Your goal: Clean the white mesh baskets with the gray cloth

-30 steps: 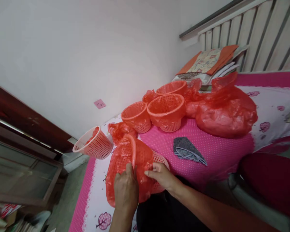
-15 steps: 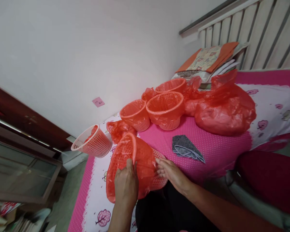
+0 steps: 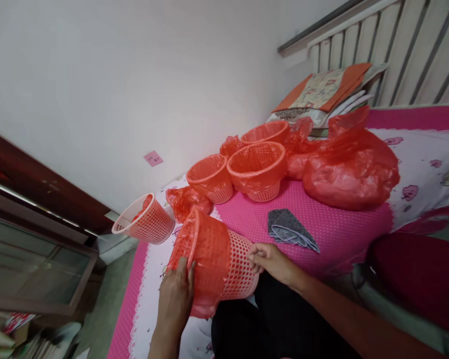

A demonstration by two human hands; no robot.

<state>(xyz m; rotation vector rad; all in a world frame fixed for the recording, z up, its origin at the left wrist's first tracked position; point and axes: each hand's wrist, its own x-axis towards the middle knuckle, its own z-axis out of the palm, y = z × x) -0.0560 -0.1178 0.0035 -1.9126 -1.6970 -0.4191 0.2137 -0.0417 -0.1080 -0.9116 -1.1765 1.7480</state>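
Basket (image 3: 240,271) of pale mesh lies on its side at the near edge of the bed (image 3: 340,234), mouth turned left, over the person's lap. A red bag (image 3: 205,247) covers its rim and about half its wall. The left hand (image 3: 175,299) rests against the film-covered side, fingers stretched out and pressing rather than pinching, as far as shows. The right hand (image 3: 271,259) has its fingers curled narrow on the basket's bottom edge, steadying it.

The work looks like smoothing the liner down over the rim. Any further pull on such thin film calls for an even, gentle draw while the base is held.

Just beyond lie a crumpled bag (image 3: 187,199) and a tipped basket (image 3: 145,219). Farther back stand three lined baskets (image 3: 258,167) and a stuffed red sack (image 3: 349,169). A folded grey cloth (image 3: 290,229) lies near the right hand, apart from it. Nothing blocks the hands.
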